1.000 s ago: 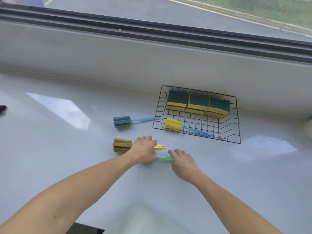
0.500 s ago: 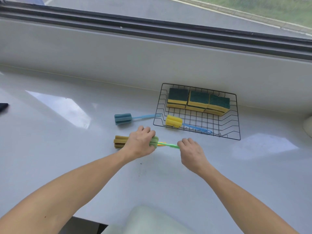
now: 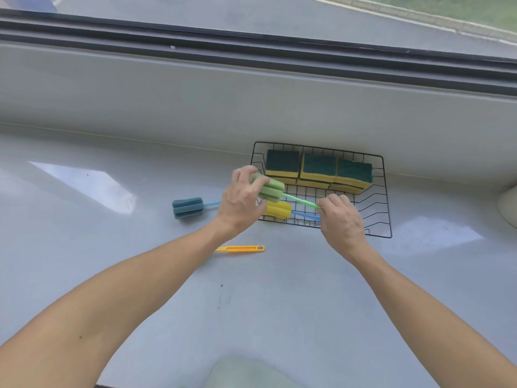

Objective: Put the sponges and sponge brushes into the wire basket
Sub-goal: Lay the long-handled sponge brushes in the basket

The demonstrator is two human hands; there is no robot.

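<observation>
A black wire basket stands on the white counter by the wall. Three green-and-yellow sponges lie along its back, and a yellow sponge brush with a blue handle lies at its front. I hold a green sponge brush over the basket's left part: my left hand grips its foam head, my right hand pinches its green handle. A dark blue sponge brush lies on the counter left of the basket. An orange brush handle lies in front, its head hidden under my left forearm.
A grey wall and a window sill rise right behind the basket. A pale rounded object sits at the right edge. A pale object lies at the bottom edge near me.
Both hands have lifted the green sponge brush off the counter and carried it up and right over the basket. The orange-handled brush stayed on the counter.
</observation>
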